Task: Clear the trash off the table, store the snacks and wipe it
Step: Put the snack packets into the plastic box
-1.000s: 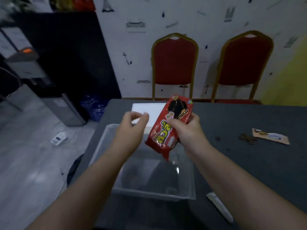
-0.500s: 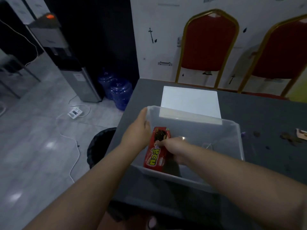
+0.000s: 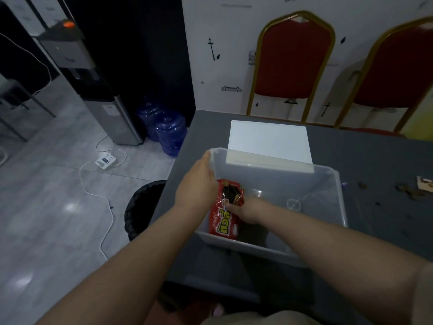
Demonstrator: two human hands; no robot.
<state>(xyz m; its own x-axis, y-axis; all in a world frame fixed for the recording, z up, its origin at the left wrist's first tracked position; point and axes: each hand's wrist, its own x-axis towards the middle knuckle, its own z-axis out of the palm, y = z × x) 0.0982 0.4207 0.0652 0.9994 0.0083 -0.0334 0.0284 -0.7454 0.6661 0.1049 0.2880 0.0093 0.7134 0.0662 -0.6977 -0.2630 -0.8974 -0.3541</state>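
We see a red snack packet (image 3: 225, 211) with yellow lettering and a black panel, lying in a clear, frosted bin (image 3: 332, 181). The worktop (image 3: 375, 160) is dark grey, with brown crumbs (image 3: 407, 192); the lid (image 3: 269, 141) is white. We note red chairs (image 3: 291, 59) with gold frames, blue water bottles (image 3: 167, 134), a black waste basket (image 3: 143, 207), pale grey marbled floor (image 3: 46, 207), and a white wall (image 3: 222, 43) with small black motifs.

An office break area or function room, by the look of it: two red banquet chairs with gilt frames (image 3: 291, 64) stand against a white wall printed with small dark motifs (image 3: 212, 49); a water dispenser (image 3: 112, 118) with spare blue bottles (image 3: 167, 133) (on the tiled floor) stands beside a grey table (image 3: 375, 156).
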